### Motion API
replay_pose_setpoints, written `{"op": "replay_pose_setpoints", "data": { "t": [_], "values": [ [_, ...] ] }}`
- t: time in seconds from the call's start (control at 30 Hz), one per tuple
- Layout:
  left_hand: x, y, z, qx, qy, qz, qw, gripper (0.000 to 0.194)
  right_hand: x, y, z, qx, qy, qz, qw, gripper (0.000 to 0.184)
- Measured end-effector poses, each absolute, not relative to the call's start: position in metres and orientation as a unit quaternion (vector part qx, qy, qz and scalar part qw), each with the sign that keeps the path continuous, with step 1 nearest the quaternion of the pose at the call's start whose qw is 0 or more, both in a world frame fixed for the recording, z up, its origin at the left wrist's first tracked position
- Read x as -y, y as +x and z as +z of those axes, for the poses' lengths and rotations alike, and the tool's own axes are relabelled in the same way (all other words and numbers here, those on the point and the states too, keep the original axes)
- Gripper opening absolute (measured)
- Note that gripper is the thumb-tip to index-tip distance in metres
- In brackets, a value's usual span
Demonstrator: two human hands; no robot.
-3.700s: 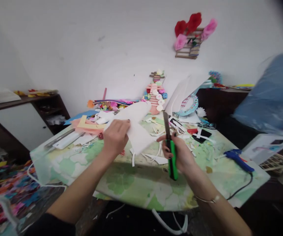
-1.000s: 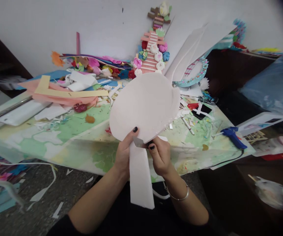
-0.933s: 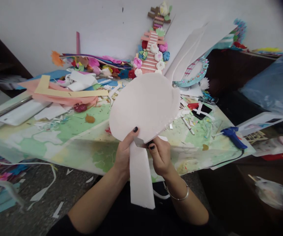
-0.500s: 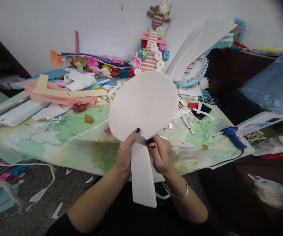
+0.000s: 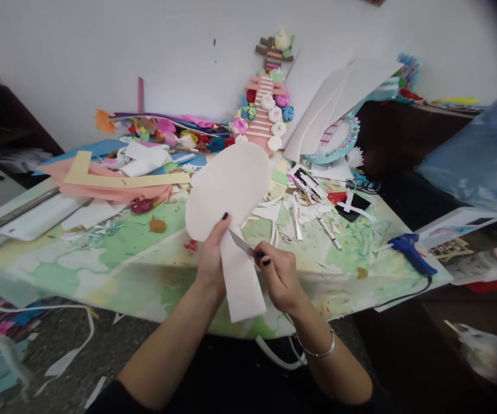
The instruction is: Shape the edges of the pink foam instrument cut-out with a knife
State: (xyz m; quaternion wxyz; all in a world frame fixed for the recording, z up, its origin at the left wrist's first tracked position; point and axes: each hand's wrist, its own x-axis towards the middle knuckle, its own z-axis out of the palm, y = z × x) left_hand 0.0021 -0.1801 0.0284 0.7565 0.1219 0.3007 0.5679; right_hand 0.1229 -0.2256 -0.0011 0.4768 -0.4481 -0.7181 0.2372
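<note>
A white foam board piece [image 5: 228,187], rounded at the top with a long straight strip below, is held up over the table's front edge. My left hand [image 5: 212,259] grips its left side where the round part meets the strip, thumb on the face. In my right hand [image 5: 279,275] is a knife [image 5: 243,245], its handle mostly hidden by the fingers. The blade points up and left and lies across the upper end of the strip, close to my left thumb. Whether it cuts into the foam, I cannot tell.
A blue glue gun [image 5: 413,253] lies at the table's right edge. Paper scraps and a white pen [image 5: 329,232] are scattered mid-right. A paper-flower guitar shape [image 5: 262,112] leans on the wall. Coloured paper [image 5: 114,192] and a metal ruler [image 5: 18,211] lie left.
The foam piece has turned, so its round part looks narrower and sits further left. The knife now slants, with more of its blade showing. The head view has shifted slightly.
</note>
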Motion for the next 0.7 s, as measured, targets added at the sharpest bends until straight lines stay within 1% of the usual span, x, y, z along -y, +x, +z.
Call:
{"op": "replay_pose_setpoints", "data": {
  "t": [0.07,0.13,0.17,0.2,0.27,0.33,0.37,0.43,0.53,0.63,0.7],
  "values": [
    [0.167,0.001,0.034,-0.322,0.133,0.645,0.681,0.019,0.22,0.129,0.001,0.682,-0.463,0.253,0.507,0.045],
    [0.153,-0.001,0.037,-0.327,0.159,0.711,0.602,0.029,0.208,0.141,0.004,0.618,-0.513,0.255,0.539,0.044],
    [0.146,-0.001,0.037,-0.322,0.176,0.727,0.581,0.034,0.199,0.15,0.005,0.592,-0.548,0.248,0.536,0.043],
    [0.139,-0.001,0.037,-0.314,0.193,0.732,0.573,0.037,0.189,0.159,0.005,0.579,-0.592,0.237,0.508,0.04],
    [0.124,-0.001,0.035,-0.301,0.212,0.731,0.574,0.038,0.166,0.179,0.007,0.568,-0.681,0.204,0.415,0.029],
    [0.107,0.0,0.031,-0.312,0.218,0.72,0.58,0.036,0.144,0.195,0.008,0.556,-0.701,0.193,0.403,0.021],
    [0.099,0.0,0.03,-0.326,0.218,0.71,0.585,0.034,0.135,0.201,0.009,0.554,-0.703,0.191,0.402,0.02],
    [0.082,0.002,0.027,-0.346,0.233,0.689,0.593,0.035,0.119,0.207,0.012,0.555,-0.696,0.188,0.416,0.024],
    [0.06,0.007,0.023,-0.358,0.272,0.658,0.604,0.043,0.099,0.201,0.02,0.564,-0.662,0.197,0.452,0.029],
    [0.046,0.017,0.019,-0.376,0.301,0.624,0.616,0.049,0.079,0.182,0.027,0.579,-0.604,0.262,0.481,0.028],
    [0.041,0.023,0.014,-0.37,0.327,0.602,0.627,0.051,0.065,0.166,0.027,0.575,-0.562,0.334,0.491,0.038]
  ]
}}
